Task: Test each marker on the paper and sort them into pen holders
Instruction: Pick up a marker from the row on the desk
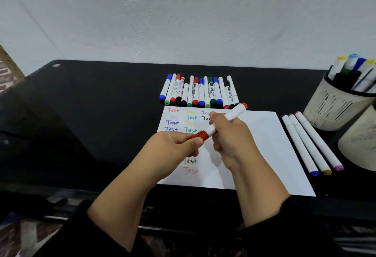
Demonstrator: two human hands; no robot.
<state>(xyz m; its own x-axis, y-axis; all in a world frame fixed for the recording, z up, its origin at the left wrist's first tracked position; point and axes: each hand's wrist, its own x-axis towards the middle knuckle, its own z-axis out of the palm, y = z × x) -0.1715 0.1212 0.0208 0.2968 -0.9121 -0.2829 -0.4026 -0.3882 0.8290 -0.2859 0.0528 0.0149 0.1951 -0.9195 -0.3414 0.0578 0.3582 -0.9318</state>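
Observation:
A white marker with a red cap (224,120) is held slantwise above the paper (262,146). My right hand (232,136) grips its white barrel. My left hand (173,149) pinches the red cap at its lower end. The cap sits on the barrel. The paper carries several coloured "Test" words in red, yellow, green, blue and black. A row of several markers (200,92) lies on the black desk beyond the paper. Two cream pen holders stand at the right: the far one (333,104) holds several markers, the near one (360,144) is cut off by the frame edge.
Three long white markers (311,142) with blue, olive and pink ends lie side by side on the desk right of the paper. The black desk (91,114) ends at a pale wall behind. The desk's front edge runs below my forearms.

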